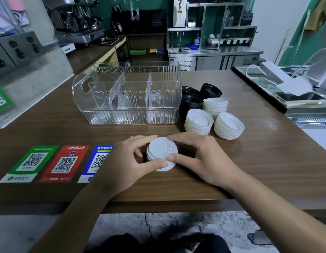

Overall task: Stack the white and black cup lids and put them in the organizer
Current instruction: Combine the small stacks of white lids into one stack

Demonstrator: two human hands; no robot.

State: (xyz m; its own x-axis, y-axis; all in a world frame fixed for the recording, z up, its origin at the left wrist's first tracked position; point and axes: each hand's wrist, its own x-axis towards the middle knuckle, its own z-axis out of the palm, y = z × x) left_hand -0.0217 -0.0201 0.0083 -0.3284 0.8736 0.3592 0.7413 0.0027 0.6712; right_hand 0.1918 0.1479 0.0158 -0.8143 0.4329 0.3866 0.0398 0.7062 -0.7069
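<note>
A short stack of white lids rests on the brown table near its front edge. My left hand grips it from the left and my right hand from the right, thumbs and fingertips on the rim. Behind stands the clear plastic organizer with dividers, its compartments holding nothing. To its right lie three piles of white lids, turned upside down. Black lid piles sit behind them, against the organizer's right end.
Three QR-code stickers are stuck to the table at the left. A phone and papers lie on a raised ledge at the right. An espresso machine and steel counters stand at the back.
</note>
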